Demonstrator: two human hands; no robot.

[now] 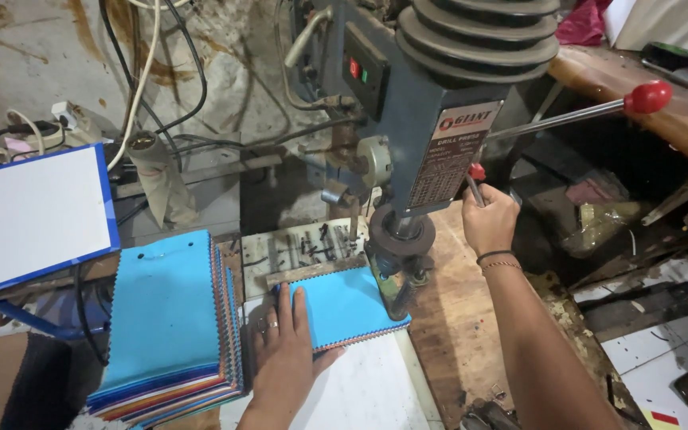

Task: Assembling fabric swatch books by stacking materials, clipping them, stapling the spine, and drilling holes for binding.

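A person stands at a grey drill press (431,119) whose upper housing runs out of the top of the frame, and the bit itself is hidden behind the chuck and collar. The left hand (284,350) lies flat, fingers together and thumb spread, on a small blue-topped stack of fabric swatches (352,306) resting on a white sheet on the worktable under the spindle. The right hand (487,223) is wrapped tightly round one feed lever; its red knob barely shows above the fist. A second lever with a red ball knob (648,97) juts out to the right. Two swatch stacks are visible: the one under the press and a thicker, multicoloured pile (165,334) just to its left, partly cut off at the bottom. A blue-edged white board (29,215) leans at far left.
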